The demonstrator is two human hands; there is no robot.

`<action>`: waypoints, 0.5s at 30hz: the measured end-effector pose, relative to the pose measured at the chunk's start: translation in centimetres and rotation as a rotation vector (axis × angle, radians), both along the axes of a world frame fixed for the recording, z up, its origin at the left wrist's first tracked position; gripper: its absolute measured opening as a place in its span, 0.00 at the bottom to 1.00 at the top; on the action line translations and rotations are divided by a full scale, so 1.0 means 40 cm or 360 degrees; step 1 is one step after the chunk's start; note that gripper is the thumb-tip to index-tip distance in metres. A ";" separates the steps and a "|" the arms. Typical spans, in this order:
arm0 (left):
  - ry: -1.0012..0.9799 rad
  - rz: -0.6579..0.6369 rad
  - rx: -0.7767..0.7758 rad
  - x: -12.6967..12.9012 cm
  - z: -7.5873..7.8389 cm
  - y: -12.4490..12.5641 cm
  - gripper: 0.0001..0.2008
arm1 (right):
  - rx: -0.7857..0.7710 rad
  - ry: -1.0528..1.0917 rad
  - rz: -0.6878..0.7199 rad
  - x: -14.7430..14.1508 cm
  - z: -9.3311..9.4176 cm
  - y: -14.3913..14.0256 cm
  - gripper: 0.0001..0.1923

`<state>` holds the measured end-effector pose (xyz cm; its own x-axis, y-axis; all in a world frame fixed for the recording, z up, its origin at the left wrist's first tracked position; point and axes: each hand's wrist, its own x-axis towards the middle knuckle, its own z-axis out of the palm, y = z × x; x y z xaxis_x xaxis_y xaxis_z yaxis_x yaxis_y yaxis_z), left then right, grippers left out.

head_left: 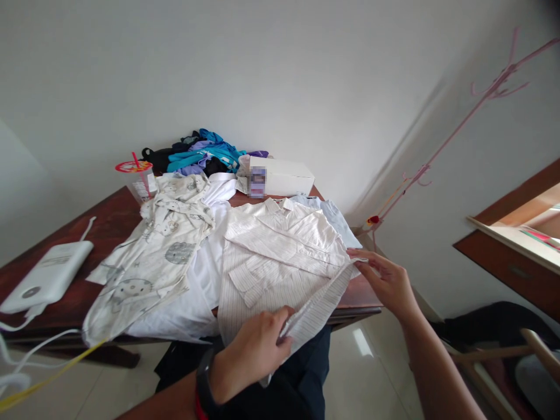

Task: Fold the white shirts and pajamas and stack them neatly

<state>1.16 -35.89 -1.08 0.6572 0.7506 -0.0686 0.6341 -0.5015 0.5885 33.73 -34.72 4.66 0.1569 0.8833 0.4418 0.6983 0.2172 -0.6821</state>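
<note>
A white shirt with thin stripes [284,251] lies spread on the dark wooden table, one sleeve folded across its front and its collar toward the wall. My left hand [258,344], with a dark band on the wrist, is closed on the shirt's near edge, which hangs over the table's front. Pinched in my right hand [385,283] is the right side edge of the same shirt, a little raised. Between the two hands that edge runs in a slanting fold. A pale blue garment [339,219] shows partly from beneath the shirt's far right.
Left of the shirt lie a cartoon-print garment [149,256] and white cloth [179,303]. A power bank [48,274] with cables, a plastic cup [142,184], a clothes pile [205,154] and a white box [282,175] share the table [109,216]. A pink rack [441,146] stands right.
</note>
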 end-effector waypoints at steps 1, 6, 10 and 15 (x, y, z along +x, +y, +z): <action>0.0034 0.0065 -0.0019 -0.008 -0.001 0.002 0.21 | -0.0005 0.0020 -0.0045 0.002 -0.004 0.003 0.16; -0.0228 0.0307 -0.0079 -0.025 -0.008 -0.004 0.20 | 0.0069 0.0148 -0.0210 -0.004 -0.014 0.020 0.16; -0.0606 0.0414 0.0057 -0.024 -0.005 0.002 0.16 | 0.0184 0.0210 -0.0215 -0.006 0.000 0.050 0.14; -0.0766 0.0345 0.0322 -0.042 0.063 0.094 0.19 | 0.0285 0.0269 -0.0275 0.007 0.023 0.095 0.15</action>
<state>-0.50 -32.13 1.45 0.4079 0.8391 0.3600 0.4194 -0.5224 0.7425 34.02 -30.94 5.58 0.3826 0.7475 0.5430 0.6149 0.2325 -0.7535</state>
